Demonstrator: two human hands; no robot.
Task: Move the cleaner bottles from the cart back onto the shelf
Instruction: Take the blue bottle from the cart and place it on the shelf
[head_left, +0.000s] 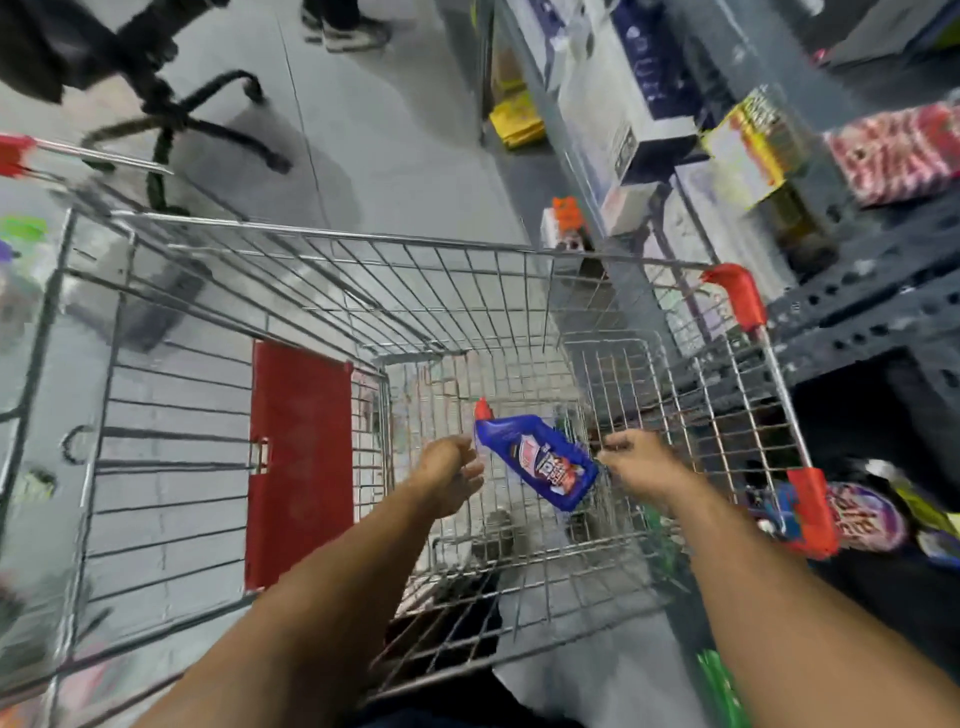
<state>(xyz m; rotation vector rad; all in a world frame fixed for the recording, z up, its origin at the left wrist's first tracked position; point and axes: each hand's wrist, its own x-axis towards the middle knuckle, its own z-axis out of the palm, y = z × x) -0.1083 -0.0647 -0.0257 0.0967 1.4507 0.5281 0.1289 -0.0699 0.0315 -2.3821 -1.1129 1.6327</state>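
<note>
A blue cleaner bottle (540, 462) with a red cap is tilted inside the wire cart (363, 240), cap pointing up-left. My right hand (644, 460) is at the bottle's base, with curled fingertips touching its lower corner. My left hand (449, 473) is just left of the bottle's neck, fingers loosely curled and a small gap from it. Both arms reach down into the basket. The grey metal shelf (857, 312) stands right of the cart, holding boxes and packets. The view is motion-blurred.
The cart's red seat flap (301, 462) lies to the left of my hands, and red handle ends (737, 293) point toward the shelf. A black chair base (171, 119) and a person's shoes (345, 28) are on the floor beyond. Colourful packets (862, 514) fill the lowest shelf.
</note>
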